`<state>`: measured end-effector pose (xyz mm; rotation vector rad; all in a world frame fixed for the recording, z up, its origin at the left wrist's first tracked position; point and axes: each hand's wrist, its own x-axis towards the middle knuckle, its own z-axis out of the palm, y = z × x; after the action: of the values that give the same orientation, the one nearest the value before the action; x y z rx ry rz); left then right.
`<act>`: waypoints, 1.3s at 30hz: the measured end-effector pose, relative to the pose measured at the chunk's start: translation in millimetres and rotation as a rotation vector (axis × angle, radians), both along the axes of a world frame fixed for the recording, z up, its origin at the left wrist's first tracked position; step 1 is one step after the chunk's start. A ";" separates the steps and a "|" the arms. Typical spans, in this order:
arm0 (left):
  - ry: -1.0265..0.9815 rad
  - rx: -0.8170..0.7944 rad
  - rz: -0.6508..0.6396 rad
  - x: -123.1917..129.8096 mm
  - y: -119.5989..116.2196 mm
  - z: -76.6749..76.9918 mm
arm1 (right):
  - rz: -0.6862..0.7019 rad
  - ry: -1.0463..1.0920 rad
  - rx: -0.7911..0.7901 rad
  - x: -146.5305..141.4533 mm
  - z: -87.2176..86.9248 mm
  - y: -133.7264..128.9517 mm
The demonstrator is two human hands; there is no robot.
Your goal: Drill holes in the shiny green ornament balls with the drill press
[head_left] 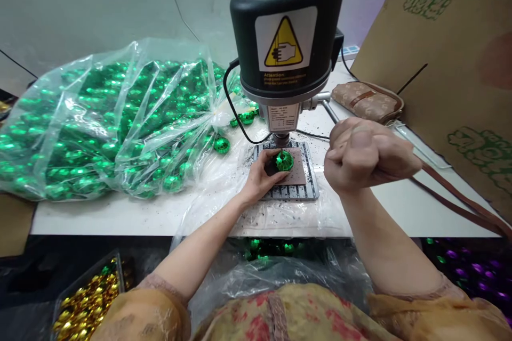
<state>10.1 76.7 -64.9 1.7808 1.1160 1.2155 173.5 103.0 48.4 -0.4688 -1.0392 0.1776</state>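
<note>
A shiny green faceted bead [285, 161] sits on a small brown board on the metal base plate [312, 189] of a bench drill press [286, 37]. My left hand [262, 175] pinches the bead from its left side, thumb in front and fingers behind. Directly above it is the drill chuck [281, 139], which seems to meet the bead's top; the bit's depth is not visible. My right hand [360, 157] is closed in a fist at the end of the press's feed lever [330, 111], whose grip is hidden inside the fingers.
Left of the press lies a tied clear bag [120, 117] of green beads, with a loose bead [222, 145] beside it. A patterned pouch [366, 101] and a large cardboard box [448, 64] stand right. Below are gold beads [86, 298] and purple ones [476, 269].
</note>
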 end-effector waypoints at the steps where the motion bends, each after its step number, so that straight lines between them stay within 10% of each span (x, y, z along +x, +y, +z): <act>1: -0.003 0.001 0.001 0.1 0.2 -0.5 | -0.033 0.007 0.097 -0.9 5.2 -2.8; 7: 0.018 -0.001 0.099 3.3 -0.1 2.6 | 0.044 0.026 -0.005 -7.8 70.9 -18.0; 11: 0.145 0.101 0.213 -2.1 -30.0 15.4 | 0.071 -0.001 0.047 -7.8 85.3 -8.5; 20: 0.859 0.583 -0.431 -49.7 -154.3 13.9 | 0.091 0.036 0.054 -7.3 78.3 -5.7; 23: 0.787 0.562 -0.202 -68.8 -131.1 18.1 | 0.091 0.027 0.078 -5.6 77.1 -7.3; 28: 0.643 0.322 0.396 -108.8 -16.4 29.3 | 0.090 0.028 0.052 -6.2 75.2 -8.3; 33: 0.552 0.159 0.445 -137.2 63.2 24.0 | 0.063 0.042 0.064 -8.2 76.2 -8.3; 39: 0.331 0.087 0.348 -118.9 38.6 29.6 | 0.065 0.042 0.064 -7.2 76.6 -8.4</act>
<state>-108.7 115.3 -35.3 1.9582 1.6397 1.2053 166.3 94.6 125.0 -0.3721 -1.0163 0.2102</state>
